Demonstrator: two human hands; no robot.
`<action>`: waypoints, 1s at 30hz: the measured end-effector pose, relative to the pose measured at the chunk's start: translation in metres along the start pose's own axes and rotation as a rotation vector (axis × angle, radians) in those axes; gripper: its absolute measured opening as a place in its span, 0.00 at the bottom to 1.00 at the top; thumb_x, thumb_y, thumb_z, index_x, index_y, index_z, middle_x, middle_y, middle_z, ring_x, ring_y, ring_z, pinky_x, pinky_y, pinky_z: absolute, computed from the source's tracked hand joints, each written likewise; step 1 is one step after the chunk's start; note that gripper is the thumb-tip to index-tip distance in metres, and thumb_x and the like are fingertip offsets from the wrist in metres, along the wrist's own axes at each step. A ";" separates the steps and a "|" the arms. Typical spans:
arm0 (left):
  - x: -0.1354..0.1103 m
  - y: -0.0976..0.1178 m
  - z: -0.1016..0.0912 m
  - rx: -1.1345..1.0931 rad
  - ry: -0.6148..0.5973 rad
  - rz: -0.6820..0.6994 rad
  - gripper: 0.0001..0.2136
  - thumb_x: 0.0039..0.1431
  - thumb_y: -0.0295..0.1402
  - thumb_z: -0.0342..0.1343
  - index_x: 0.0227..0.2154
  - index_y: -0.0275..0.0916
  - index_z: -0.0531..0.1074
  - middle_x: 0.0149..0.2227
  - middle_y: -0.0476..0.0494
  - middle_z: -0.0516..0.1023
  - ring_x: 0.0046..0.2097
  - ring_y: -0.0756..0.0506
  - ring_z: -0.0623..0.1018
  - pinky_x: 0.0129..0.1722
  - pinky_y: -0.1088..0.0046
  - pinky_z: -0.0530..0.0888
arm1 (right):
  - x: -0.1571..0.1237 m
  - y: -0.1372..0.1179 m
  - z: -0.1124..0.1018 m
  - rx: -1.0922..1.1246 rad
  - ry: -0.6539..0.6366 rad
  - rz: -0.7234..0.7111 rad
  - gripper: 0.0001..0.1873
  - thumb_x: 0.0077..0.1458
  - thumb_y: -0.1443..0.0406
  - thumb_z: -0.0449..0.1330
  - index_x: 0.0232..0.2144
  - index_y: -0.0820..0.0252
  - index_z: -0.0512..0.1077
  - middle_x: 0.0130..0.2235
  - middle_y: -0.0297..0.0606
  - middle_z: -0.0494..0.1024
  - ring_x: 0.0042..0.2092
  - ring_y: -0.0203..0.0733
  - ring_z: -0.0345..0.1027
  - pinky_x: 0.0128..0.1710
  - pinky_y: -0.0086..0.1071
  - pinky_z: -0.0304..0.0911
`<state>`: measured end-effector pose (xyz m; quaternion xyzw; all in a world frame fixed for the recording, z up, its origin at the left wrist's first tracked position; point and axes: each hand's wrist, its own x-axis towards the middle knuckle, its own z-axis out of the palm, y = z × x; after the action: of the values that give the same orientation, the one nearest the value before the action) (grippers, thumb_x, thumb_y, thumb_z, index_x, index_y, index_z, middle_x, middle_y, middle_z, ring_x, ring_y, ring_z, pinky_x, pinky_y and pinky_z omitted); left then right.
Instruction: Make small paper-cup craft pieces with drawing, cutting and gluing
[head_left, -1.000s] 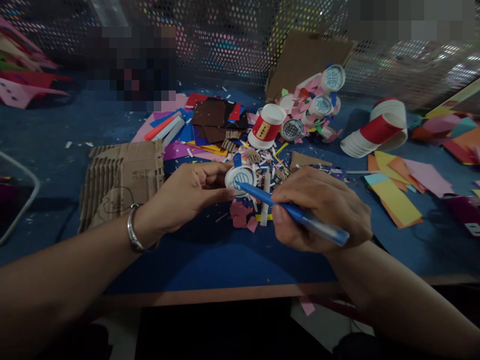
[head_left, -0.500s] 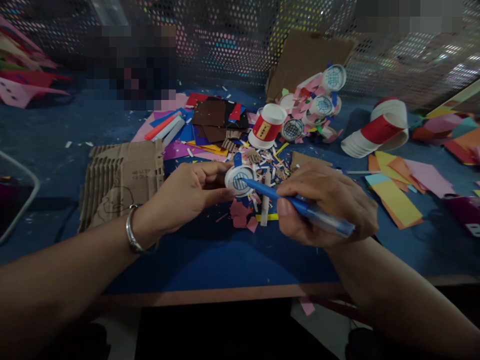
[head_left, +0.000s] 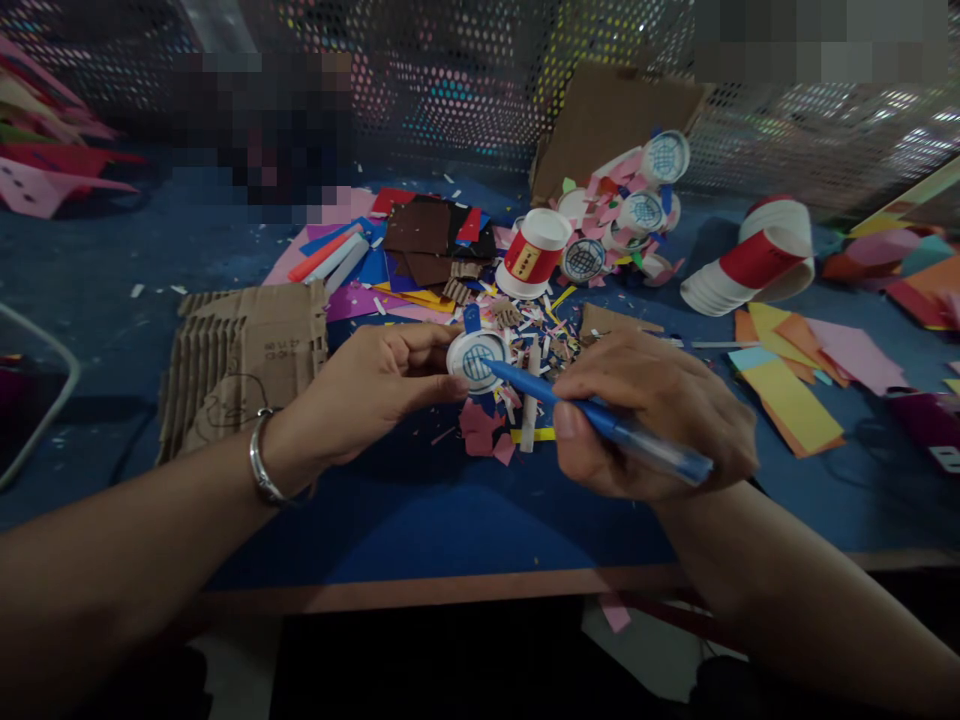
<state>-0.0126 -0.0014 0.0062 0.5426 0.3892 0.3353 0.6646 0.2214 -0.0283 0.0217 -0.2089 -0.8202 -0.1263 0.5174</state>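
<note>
My left hand (head_left: pixel 375 385) is closed round a small paper cup (head_left: pixel 475 356), bottom turned toward me, showing a blue grid drawing in a circle. My right hand (head_left: pixel 660 415) grips a blue pen (head_left: pixel 600 423) whose tip touches the cup's bottom. A silver bangle (head_left: pixel 262 470) sits on my left wrist. Both hands hover over a litter of paper scraps (head_left: pixel 517 400) on the blue table (head_left: pixel 420 520).
A red-banded paper cup (head_left: pixel 534 252) stands behind the scraps, with decorated cups (head_left: pixel 626 205) piled beyond it. A stack of cups (head_left: pixel 750 262) lies at right. Corrugated cardboard (head_left: pixel 244 355) lies at left, coloured paper sheets (head_left: pixel 795 385) at right, a mesh screen (head_left: pixel 465 80) behind.
The pen tip has shifted slightly on the cup's bottom and my right hand has moved a little right. My left hand has held the cup nearly still.
</note>
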 end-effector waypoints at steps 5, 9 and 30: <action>-0.001 0.004 0.003 0.036 0.006 -0.001 0.15 0.51 0.30 0.78 0.42 0.39 0.86 0.39 0.48 0.85 0.41 0.48 0.80 0.45 0.72 0.75 | 0.001 -0.005 -0.001 0.038 -0.068 -0.009 0.13 0.56 0.77 0.62 0.41 0.58 0.75 0.30 0.36 0.83 0.29 0.42 0.77 0.29 0.39 0.78; -0.001 0.006 0.004 0.074 0.002 0.014 0.12 0.53 0.30 0.77 0.40 0.39 0.85 0.36 0.50 0.83 0.38 0.50 0.78 0.42 0.73 0.74 | 0.000 -0.003 0.000 0.039 -0.067 -0.009 0.12 0.57 0.76 0.63 0.41 0.58 0.75 0.30 0.36 0.83 0.27 0.42 0.76 0.27 0.38 0.77; -0.001 0.003 0.000 -0.020 0.030 0.000 0.18 0.52 0.31 0.78 0.46 0.38 0.85 0.48 0.43 0.89 0.49 0.44 0.84 0.56 0.67 0.77 | 0.000 0.005 -0.001 -0.009 -0.005 -0.021 0.13 0.56 0.75 0.61 0.39 0.51 0.73 0.27 0.30 0.80 0.24 0.40 0.73 0.25 0.39 0.75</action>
<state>-0.0128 -0.0021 0.0089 0.5308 0.3957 0.3472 0.6641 0.2243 -0.0245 0.0225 -0.2031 -0.8230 -0.1349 0.5131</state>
